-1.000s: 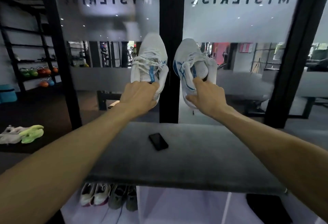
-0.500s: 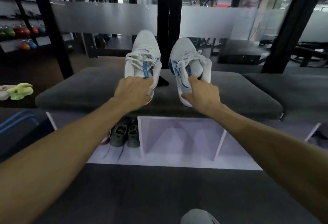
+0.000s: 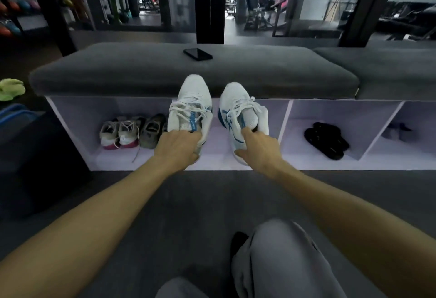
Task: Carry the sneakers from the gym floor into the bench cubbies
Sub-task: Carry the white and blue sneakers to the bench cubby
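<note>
The placing step is under way: the left hand [image 3: 178,148] is gripping the left sneaker [image 3: 192,106] at its heel, fingers curled into the collar, and the right hand [image 3: 258,148] is gripping the right sneaker [image 3: 238,111] the same way. Both toes are pointing away from the fingers, hanging before the middle cubby [image 3: 218,137]. Next, the pair probably needs lowering under the cushion [image 3: 141,73] edge and sliding in. Left of the fingers, worn shoes [image 3: 132,132] are filling that cubby; right, black sandals [image 3: 326,139]. Beyond, a phone [image 3: 197,54] is lying on the cushion.
</note>
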Tool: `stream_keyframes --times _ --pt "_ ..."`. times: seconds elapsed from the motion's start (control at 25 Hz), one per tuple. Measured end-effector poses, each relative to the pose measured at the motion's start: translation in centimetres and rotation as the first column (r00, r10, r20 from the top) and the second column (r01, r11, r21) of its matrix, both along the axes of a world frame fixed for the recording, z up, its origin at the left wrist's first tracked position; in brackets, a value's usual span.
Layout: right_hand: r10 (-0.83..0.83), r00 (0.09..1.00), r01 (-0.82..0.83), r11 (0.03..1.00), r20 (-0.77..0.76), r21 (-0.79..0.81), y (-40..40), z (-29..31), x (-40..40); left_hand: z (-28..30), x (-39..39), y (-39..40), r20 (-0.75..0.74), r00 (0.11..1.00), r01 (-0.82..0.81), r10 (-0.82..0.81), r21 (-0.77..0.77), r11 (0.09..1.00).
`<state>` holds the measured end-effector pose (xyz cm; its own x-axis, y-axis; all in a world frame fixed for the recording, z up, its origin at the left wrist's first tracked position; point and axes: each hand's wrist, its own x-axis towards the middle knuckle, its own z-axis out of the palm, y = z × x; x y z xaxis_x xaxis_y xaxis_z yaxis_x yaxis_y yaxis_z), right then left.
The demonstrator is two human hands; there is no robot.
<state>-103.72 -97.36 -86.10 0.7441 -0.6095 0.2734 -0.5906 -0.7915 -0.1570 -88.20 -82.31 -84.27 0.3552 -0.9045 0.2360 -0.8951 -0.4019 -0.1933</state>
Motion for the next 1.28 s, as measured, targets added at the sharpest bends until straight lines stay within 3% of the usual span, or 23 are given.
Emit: stream_keyframes --times 0.32,0.92,1.28 --pt "0.009 0.997 -0.004 0.998 -0.082 0.061 -3.9 -6.2 3.4 -6.9 2.9 -5.4 -0.095 0.995 -0.011 0.019 0.084 0.996" --pt "0.004 0.974 0.026 0.991 -0.226 0.132 -21.8 -20.1 24.9 -21.0 21.8 -25.3 -0.251 0.961 -0.070 0.117 0.191 0.979" --pt "-0.047 0.957 0.100 0.979 -0.285 0.176 -26.8 -25.4 33.7 -27.2 28.6 -32.3 -0.246 0.956 -0.113 0.161 0.197 0.974"
